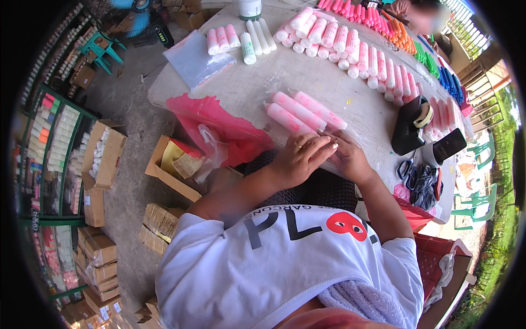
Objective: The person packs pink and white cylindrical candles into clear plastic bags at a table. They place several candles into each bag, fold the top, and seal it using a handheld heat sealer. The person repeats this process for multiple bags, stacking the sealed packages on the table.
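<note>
Three thick white candles [300,112] with pink print, in clear plastic wrapping, lie side by side on the table just ahead of my hands. My left hand [302,156] is bent over their near ends, its fingers curled and drawn together. Beside it, my right hand [350,158] is closed too, its fingertips meeting those of the left. Whatever is pinched between them is hidden by the fingers.
Rows of pink-wrapped candles [350,52] fill the table's far right, with orange, green and blue ones beyond. A black tape dispenser [408,129], a phone [449,147] and scissors [405,170] sit at right. A plastic sheet [198,59] and pink bag [219,123] are at left.
</note>
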Motion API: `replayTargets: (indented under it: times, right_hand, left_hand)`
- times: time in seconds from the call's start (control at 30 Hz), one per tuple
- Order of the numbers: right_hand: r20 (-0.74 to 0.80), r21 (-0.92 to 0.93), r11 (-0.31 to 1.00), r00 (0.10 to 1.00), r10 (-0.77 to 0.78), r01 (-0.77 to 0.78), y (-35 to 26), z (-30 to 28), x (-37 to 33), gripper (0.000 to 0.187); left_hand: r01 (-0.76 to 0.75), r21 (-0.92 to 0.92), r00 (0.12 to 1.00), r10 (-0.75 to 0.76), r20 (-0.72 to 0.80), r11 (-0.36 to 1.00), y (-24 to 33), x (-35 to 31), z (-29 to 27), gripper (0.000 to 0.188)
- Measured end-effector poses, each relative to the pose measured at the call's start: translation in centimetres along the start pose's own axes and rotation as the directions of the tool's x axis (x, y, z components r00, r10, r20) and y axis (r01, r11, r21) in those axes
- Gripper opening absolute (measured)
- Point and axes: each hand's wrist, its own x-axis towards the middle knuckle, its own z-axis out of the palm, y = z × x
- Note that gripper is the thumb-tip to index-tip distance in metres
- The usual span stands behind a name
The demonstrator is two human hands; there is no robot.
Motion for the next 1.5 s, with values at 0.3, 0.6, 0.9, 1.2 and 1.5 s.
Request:
replayTargets:
  times: [0.3, 0.6, 0.9, 1.2, 1.5]
  right_hand:
    - [-0.05, -0.045, 0.997, 0.996, -0.07, 0.068, 0.5, 0.9, 1.7, 0.045]
    - [-0.064, -0.147, 0.986, 0.995, 0.076, -0.084, -0.4, 0.5, 1.3, 0.039]
    - [-0.056, -0.084, 0.989, 0.991, 0.118, -0.122, 0.8, -0.2, 0.1, 0.039]
    - [-0.069, -0.04, 0.988, 0.987, 0.144, -0.146, 1.9, -0.3, 0.0, 0.019]
    - [-0.015, -0.107, 0.99, 0.995, -0.099, 0.097, 1.2, -1.2, 0.9, 0.028]
  left_hand:
    - [0.016, 0.016, 1.0, -0.016, 0.024, 1.0, -2.4, -1.9, -0.2, 0.02]
    - [0.08, 0.127, 0.997, -0.08, -0.004, 0.989, -3.7, -2.0, -1.4, 0.019]
    - [0.085, 0.021, 0.996, -0.086, 0.018, 0.996, -2.5, -1.9, -0.1, 0.017]
    - [0.098, 0.019, 0.995, -0.098, 0.002, 0.995, -2.6, -1.7, 0.0, 0.019]
    - [0.083, 0.038, 0.996, -0.081, -0.033, 0.996, -3.2, -0.8, 0.9, 0.015]
